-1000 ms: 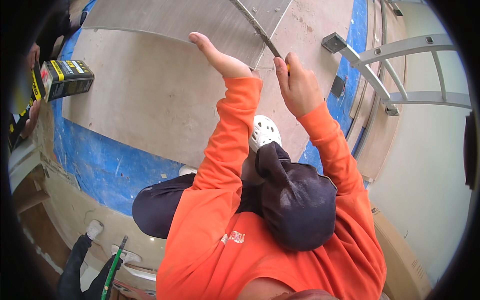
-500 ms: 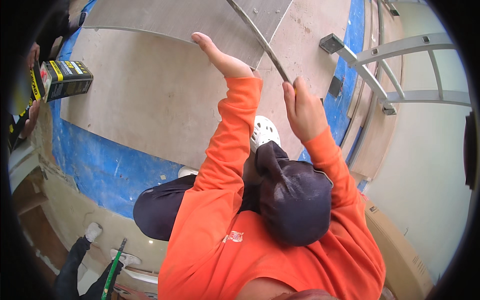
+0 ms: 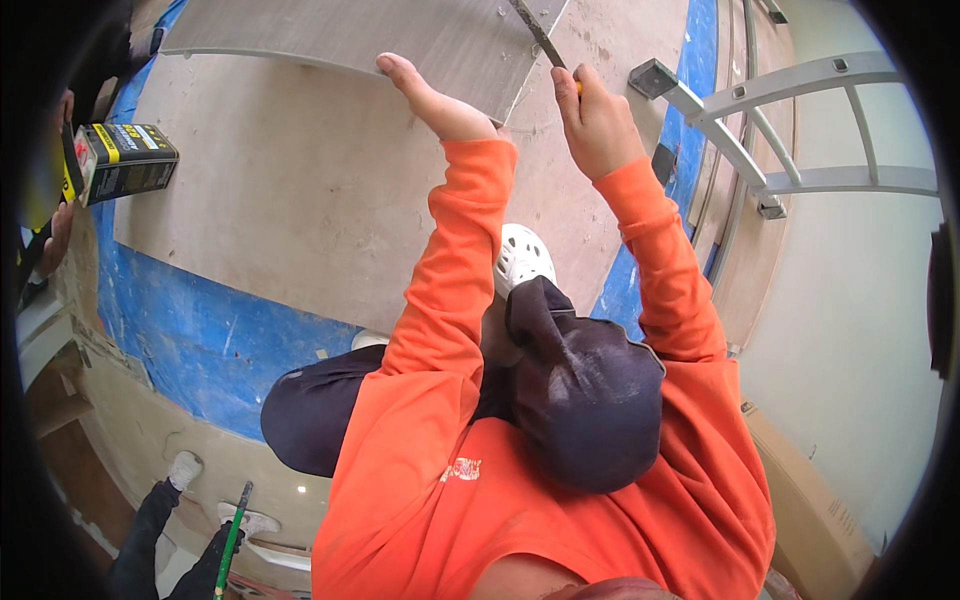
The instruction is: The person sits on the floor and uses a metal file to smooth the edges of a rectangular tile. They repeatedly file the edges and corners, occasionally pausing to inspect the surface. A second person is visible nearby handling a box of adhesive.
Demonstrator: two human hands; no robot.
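Note:
A large grey tile-like panel (image 3: 370,33), wood-grained, is at the top of the view, raised above the pale board under it. My left hand (image 3: 442,108) supports its near edge close to the right corner, thumb stretched along the edge and fingers hidden beneath. My right hand (image 3: 600,120) is closed around the handle of a long, narrow metal file (image 3: 537,30). A bit of yellow handle shows between thumb and fingers. The file slants up and left along the panel's right edge, its far end out of view.
Pale boards (image 3: 260,190) lie over blue floor sheeting (image 3: 220,330). An aluminium ladder (image 3: 790,110) stands at right, above a long cardboard box (image 3: 800,490). At left, another person's hand (image 3: 58,238) is near a dark rectangular can (image 3: 130,160). A green pole (image 3: 230,550) is at lower left.
My right hand has pushed the file forward and away from me, so less of its blade shows. The left hand keeps its place at the panel's edge.

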